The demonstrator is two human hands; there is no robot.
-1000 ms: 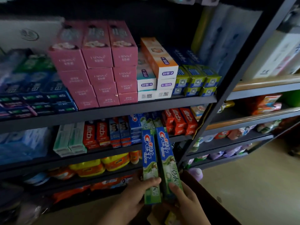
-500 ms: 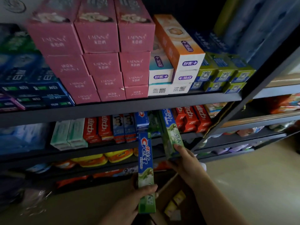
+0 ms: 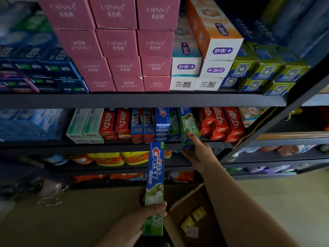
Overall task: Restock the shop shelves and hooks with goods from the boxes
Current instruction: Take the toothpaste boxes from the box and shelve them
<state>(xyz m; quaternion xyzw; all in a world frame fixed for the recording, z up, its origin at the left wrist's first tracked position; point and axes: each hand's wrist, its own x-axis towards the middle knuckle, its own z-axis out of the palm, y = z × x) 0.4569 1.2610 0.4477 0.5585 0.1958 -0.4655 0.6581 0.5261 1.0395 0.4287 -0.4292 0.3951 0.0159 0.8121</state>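
My left hand (image 3: 142, 214) grips a blue and green Crest toothpaste box (image 3: 155, 177) near its lower end and holds it upright below the middle shelf (image 3: 53, 145). My right hand (image 3: 197, 152) holds the near end of a second Crest box (image 3: 188, 125), which lies partly in the slot between the stacked blue Crest boxes (image 3: 162, 122) and the red toothpaste boxes (image 3: 220, 123). An open cardboard box (image 3: 179, 207) stands on the floor under my right forearm, with small yellow packs (image 3: 194, 218) inside.
Pink boxes (image 3: 117, 45), white and orange boxes (image 3: 213, 47) and green boxes (image 3: 267, 72) fill the upper shelf. Yellow and orange bottles (image 3: 114, 158) sit on the lower shelf. A black upright post (image 3: 277, 125) borders the bay at right. Beige floor (image 3: 284, 202) lies to the right.
My right hand has pushed its Crest box up and farther into the middle shelf slot. My left hand kept its box upright. The view has moved closer to the shelves.
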